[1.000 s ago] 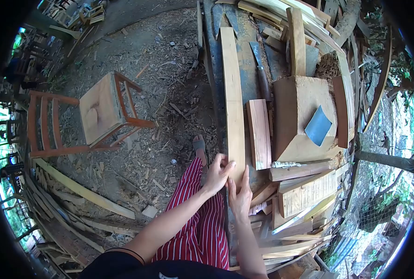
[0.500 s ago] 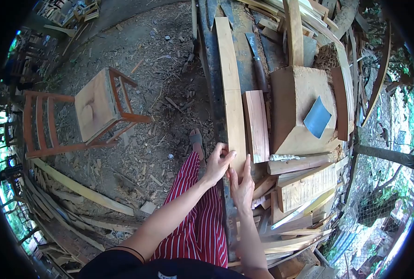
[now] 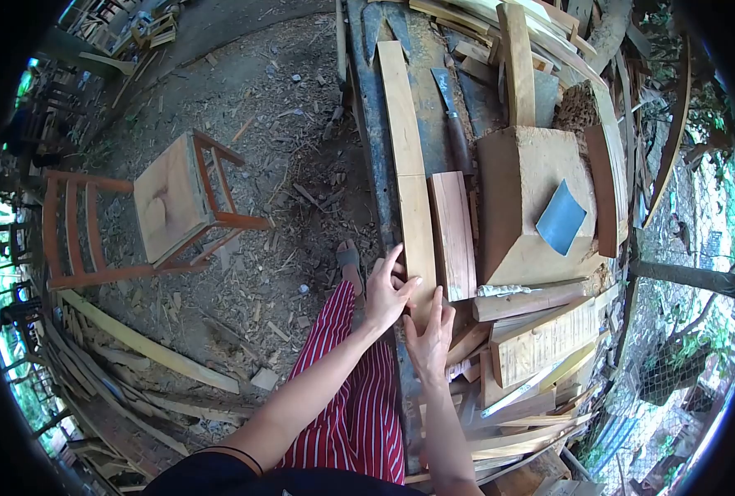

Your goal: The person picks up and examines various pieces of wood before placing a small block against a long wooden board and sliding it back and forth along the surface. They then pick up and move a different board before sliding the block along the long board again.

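A long, narrow wooden board [image 3: 411, 211] lies lengthwise on the dark workbench, with a thin line across it about midway. My left hand [image 3: 388, 293] holds its left edge near the close end, thumb on the top face and fingers along the side. At that close end, my right hand [image 3: 430, 337] has its thumb and fingers around the wood. Just right of the board rests a shorter, thicker pinkish wood block [image 3: 454, 236]. Farther up lies a knife-like blade with a dark handle [image 3: 458, 142].
A large wooden block [image 3: 508, 207] carries a curved grey sheet [image 3: 561, 217]. Wood offcuts [image 3: 545, 339] are piled at the bench's right. On the left, a wooden chair [image 3: 169, 198] lies on its side on the chip-covered ground. The bench edge [image 3: 375, 165] runs beside my leg.
My left hand's fingers have spread slightly along the board's edge. My right hand has shifted a little toward me, at the close end. The camera view has shifted slightly.
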`<state>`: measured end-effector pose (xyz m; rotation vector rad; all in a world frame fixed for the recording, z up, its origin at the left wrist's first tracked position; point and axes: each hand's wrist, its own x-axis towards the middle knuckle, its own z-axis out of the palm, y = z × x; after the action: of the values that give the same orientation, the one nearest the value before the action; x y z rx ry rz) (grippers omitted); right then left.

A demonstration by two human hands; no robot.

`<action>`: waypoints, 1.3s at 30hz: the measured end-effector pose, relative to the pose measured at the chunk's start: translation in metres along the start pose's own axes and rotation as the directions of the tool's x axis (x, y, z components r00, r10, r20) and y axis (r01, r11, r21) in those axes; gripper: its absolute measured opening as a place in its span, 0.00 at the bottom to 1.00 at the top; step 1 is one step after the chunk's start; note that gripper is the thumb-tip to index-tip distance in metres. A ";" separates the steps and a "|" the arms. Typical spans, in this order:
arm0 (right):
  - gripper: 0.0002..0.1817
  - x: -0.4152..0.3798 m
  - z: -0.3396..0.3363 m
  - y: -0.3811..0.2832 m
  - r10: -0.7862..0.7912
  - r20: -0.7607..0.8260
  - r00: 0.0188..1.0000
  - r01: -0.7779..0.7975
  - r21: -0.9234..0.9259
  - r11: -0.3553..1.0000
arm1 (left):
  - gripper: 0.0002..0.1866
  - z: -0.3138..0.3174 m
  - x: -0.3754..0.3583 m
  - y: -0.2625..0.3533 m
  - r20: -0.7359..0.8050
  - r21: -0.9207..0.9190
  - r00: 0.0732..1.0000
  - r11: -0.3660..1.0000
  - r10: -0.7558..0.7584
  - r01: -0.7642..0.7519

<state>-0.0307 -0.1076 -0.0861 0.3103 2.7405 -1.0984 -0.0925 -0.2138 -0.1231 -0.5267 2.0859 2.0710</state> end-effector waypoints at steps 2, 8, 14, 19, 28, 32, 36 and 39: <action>0.43 -0.001 0.001 0.003 0.013 0.017 1.000 -0.013 -0.021 1.000 | 0.37 0.001 0.002 -0.009 0.005 0.081 0.999 0.995 0.052 -0.053; 0.43 0.008 0.005 0.005 -0.057 -0.085 0.995 0.044 -0.153 0.987 | 0.44 0.003 0.011 -0.006 0.074 0.254 0.981 0.948 0.177 -0.190; 0.45 0.001 -0.001 -0.005 -0.028 -0.059 0.998 0.020 -0.134 0.991 | 0.48 -0.001 0.005 0.000 0.074 0.372 0.959 0.884 0.274 -0.282; 0.45 -0.016 -0.002 -0.003 0.007 -0.028 1.000 -0.011 -0.148 0.989 | 0.47 -0.012 -0.013 -0.004 0.147 0.349 0.977 0.916 0.155 -0.198; 0.43 0.001 0.004 0.001 -0.051 -0.035 0.998 0.047 -0.102 0.994 | 0.39 -0.009 0.011 -0.003 0.103 0.274 0.993 0.958 0.054 -0.080; 0.42 0.001 0.007 0.004 -0.029 -0.031 0.999 0.026 -0.093 0.995 | 0.38 -0.009 0.013 -0.018 0.125 0.332 0.987 0.933 0.100 -0.137; 0.42 0.001 0.010 -0.001 -0.010 -0.037 0.999 0.004 -0.160 0.987 | 0.36 -0.015 0.016 -0.016 0.156 0.483 0.963 0.833 0.221 -0.269; 0.42 0.000 0.009 -0.004 -0.016 -0.046 0.999 0.006 -0.212 0.977 | 0.36 -0.016 0.016 -0.013 0.160 0.527 0.955 0.797 0.248 -0.295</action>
<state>-0.0312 -0.1163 -0.0900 0.2946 2.8710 -0.7998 -0.1002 -0.2315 -0.1402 -0.0478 2.6693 1.4437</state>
